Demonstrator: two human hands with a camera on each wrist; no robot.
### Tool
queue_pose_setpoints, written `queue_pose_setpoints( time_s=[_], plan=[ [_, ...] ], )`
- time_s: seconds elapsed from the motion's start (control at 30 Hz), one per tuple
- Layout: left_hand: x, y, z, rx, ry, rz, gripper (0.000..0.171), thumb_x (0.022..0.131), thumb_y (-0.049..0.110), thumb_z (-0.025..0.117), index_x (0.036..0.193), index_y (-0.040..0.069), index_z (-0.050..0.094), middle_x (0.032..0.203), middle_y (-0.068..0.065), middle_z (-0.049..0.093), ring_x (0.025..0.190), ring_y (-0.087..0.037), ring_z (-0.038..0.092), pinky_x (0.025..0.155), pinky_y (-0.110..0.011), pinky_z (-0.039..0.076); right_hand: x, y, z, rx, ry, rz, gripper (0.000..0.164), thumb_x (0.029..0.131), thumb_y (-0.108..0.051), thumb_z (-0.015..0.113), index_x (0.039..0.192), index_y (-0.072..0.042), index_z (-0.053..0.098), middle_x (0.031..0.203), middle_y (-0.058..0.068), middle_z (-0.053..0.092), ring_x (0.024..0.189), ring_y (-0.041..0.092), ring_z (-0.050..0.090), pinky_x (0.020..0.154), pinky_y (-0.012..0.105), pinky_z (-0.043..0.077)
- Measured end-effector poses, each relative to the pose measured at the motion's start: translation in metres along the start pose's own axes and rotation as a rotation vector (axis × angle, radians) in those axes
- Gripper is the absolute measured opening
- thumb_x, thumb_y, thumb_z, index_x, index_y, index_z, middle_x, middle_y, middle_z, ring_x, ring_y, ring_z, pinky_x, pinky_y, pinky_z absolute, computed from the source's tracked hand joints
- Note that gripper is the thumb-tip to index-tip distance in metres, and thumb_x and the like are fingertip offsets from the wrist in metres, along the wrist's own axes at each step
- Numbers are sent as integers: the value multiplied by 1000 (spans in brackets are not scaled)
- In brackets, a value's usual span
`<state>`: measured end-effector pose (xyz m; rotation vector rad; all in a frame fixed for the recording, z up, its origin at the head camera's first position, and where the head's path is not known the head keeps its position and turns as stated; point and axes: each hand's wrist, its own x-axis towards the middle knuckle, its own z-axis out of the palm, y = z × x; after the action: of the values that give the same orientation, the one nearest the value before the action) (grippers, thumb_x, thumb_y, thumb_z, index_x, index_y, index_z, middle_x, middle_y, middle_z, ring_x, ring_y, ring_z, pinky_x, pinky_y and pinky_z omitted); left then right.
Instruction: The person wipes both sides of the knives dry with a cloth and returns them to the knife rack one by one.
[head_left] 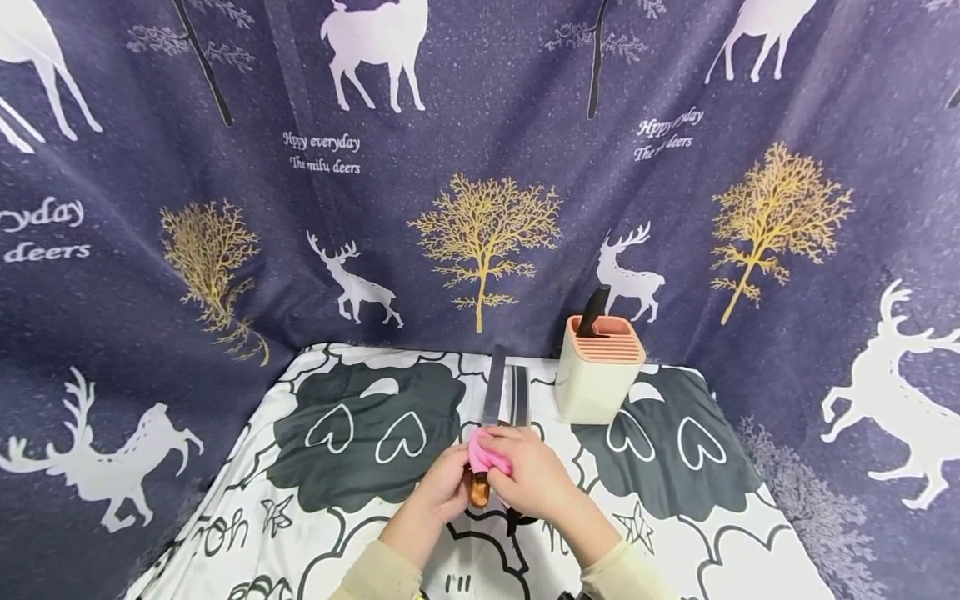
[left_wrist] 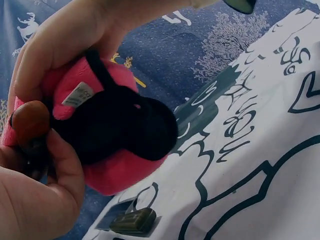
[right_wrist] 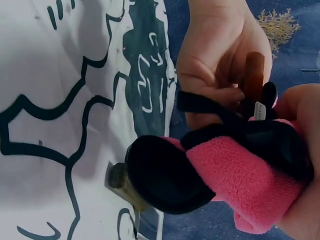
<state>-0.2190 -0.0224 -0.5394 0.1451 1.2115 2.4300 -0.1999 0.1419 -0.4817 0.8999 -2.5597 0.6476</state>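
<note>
The knife (head_left: 494, 387) pointed to the far side, its wooden handle (head_left: 479, 493) toward the near edge, and it appeared to be held above the sheet (head_left: 675, 550). A pink cloth (head_left: 477, 450) with loose black parts was bunched around it, near where handle met blade.

The step looked like rubbing the knife with the cloth. Doing it well called for a firm left grip on the handle, several layers of cloth between fingers and edge, and strokes running from handle toward tip, away from the holding hand. The loose black parts were best gathered in, as they could snag.

The knife lay between the two hands. The left hand (head_left: 447, 483), on its left, had its fingers curled around the handle; the right hand (head_left: 528, 467), on its right, was closed over the cloth. How tightly it pressed, I cannot tell.

Just right of the blade, a second knife (head_left: 520, 392) lay on the sheet. Farther right and far stood a block (head_left: 588, 387) with one black handle (head_left: 595, 312) sticking up, before the curtain (head_left: 480, 125).
</note>
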Motion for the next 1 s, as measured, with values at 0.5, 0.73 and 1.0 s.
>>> queue_pose_setpoints(
  time_s=[0.5,0.73,1.0],
  plan=[
    [4,-1,-6,0,-65,-116,29,113,23,35,112,16,63,98,7,71,91,-4,68,83,-22,59,-19,-17,-12,-86,-90,-74,31,77,-21,74,107,-19,80,124,-1,75,110,20,71,93,37,58],
    [2,5,-5,1,49,-82,26,112,21,39,108,14,63,87,5,68,76,-4,65,71,-17,56,-30,-25,-13,-34,-114,-125,36,74,-20,74,110,-22,80,121,-6,75,108,17,70,92,34,59],
    [-2,4,-9,30,53,-93,23,112,23,40,115,12,60,90,4,66,70,-4,61,62,-15,53,-34,-23,-15,135,-118,-227,46,72,-13,74,117,-19,79,121,-6,75,108,12,70,93,27,57]
  ],
)
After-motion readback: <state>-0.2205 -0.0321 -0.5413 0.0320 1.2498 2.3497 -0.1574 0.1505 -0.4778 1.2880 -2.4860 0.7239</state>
